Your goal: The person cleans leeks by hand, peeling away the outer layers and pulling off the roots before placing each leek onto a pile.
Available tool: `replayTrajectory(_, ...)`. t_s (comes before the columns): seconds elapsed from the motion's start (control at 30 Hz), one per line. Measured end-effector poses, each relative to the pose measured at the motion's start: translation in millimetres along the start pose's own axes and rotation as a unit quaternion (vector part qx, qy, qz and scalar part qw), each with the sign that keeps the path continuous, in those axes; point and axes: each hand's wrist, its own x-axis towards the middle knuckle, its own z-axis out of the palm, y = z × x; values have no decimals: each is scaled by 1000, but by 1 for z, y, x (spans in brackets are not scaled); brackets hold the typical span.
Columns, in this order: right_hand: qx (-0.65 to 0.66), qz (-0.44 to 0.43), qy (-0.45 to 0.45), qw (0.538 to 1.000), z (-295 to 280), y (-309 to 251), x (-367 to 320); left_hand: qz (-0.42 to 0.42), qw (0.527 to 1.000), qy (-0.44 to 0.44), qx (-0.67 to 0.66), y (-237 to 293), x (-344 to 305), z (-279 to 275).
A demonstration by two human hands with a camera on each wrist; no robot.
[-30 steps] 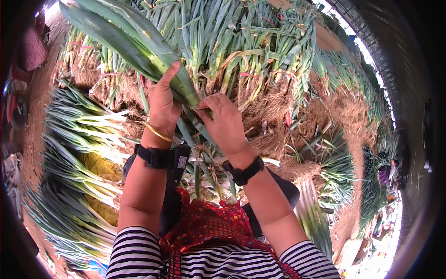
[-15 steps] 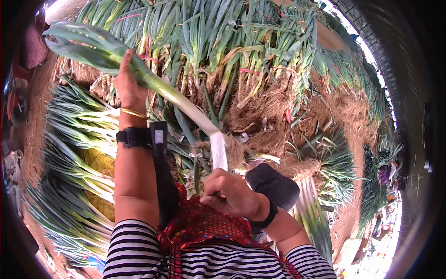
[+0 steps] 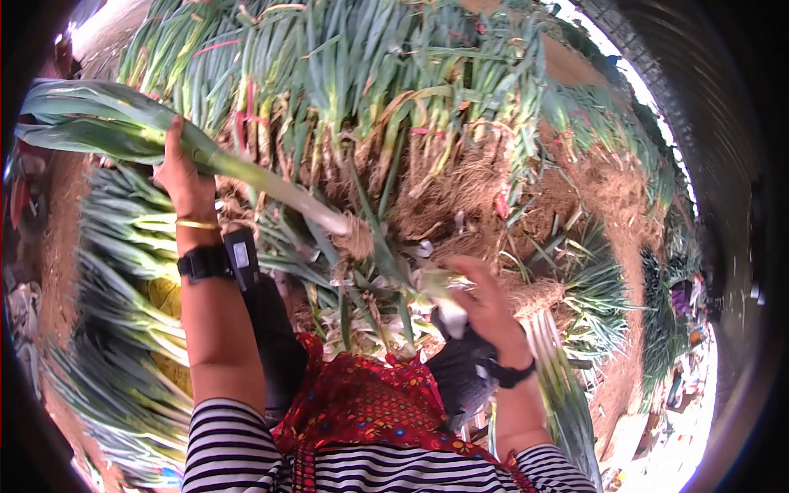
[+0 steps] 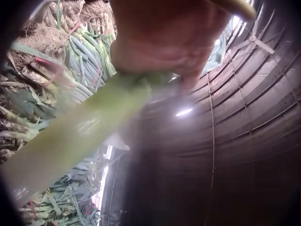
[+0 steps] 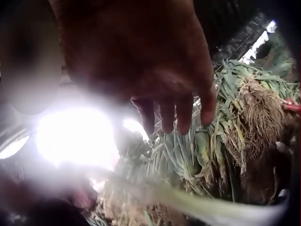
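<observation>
The right hand (image 3: 491, 312) is hovering near a loose pale strip (image 3: 444, 302), fingers extended, slightly apart. Farther out, the left hand (image 3: 187, 185) is clamping fingers around a leek (image 3: 275, 186), whose glossy shank is whitening toward brown roots. Bundled leeks (image 3: 329, 70) are lying beyond; only the left wrist view is showing a ceiling fan (image 4: 253, 39).

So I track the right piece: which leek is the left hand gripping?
The single leek slanting across the head view, the left hand at its leafy part; those in the rear row and left pile are not held.
</observation>
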Motion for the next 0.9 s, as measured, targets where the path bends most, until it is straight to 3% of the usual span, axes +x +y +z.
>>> replayTrajectory(0.03,-139,-77,-10,987,12,-6,15,-9,1000,-24,-9,-5,-7,7)
replayTrajectory(0.07,1,-104,-1,995,30,0,30,-59,998,-9,24,-3,-19,14)
replayTrajectory(0.1,-75,-105,14,992,45,6,44,-112,992,-8,50,-3,-31,20)
replayTrajectory(0.13,-37,-86,-6,996,55,-3,58,-190,978,-84,10,-15,-26,14)
replayTrajectory(0.2,-53,-167,77,981,80,-24,77,-304,930,-187,-86,-25,-44,26)
replayTrajectory(0.23,-2,-190,72,979,95,-26,89,-302,903,-306,-25,-23,-45,19)
replayTrajectory(0.27,21,-144,51,988,104,-40,97,-231,960,-159,2,-24,-70,39)
replayTrajectory(0.3,87,-92,32,991,135,-26,109,-224,953,-202,-3,-43,-59,26)
replayTrajectory(0.33,28,-46,21,998,113,-61,105,-225,960,-169,5,-46,-71,38)
replayTrajectory(0.37,7,-26,2,1000,122,-59,111,-221,967,-127,15,-45,-84,45)
replayTrajectory(0.43,7,-2,5,1000,121,-59,121,-265,947,-180,3,-57,-81,40)
replayTrajectory(0.47,10,-5,10,1000,123,-56,122,-234,963,-134,-3,-49,-103,60)
replayTrajectory(0.53,126,-18,86,988,126,-42,121,-229,964,-132,-9,-48,-111,67)
replayTrajectory(0.63,180,-49,109,976,124,-22,124,-243,957,-158,-14,-61,-110,64)
replayTrajectory(0.67,94,-124,161,975,123,-19,123,-235,953,-189,-21,-62,-112,63)
replayTrajectory(0.7,95,-120,169,974,120,-15,121,-226,949,-219,-29,-61,-112,63)
replayTrajectory(0.73,189,-56,163,967,118,-12,119,-251,941,-222,-40,-60,-111,63)
replayTrajectory(0.8,371,70,142,915,106,-12,114,-256,934,-241,-56,-63,-105,63)
replayTrajectory(0.83,374,70,146,913,99,-9,109,-257,929,-254,-76,-65,-102,62)
replayTrajectory(0.9,628,230,46,742,81,-6,98,-246,925,-280,-74,-59,-104,66)
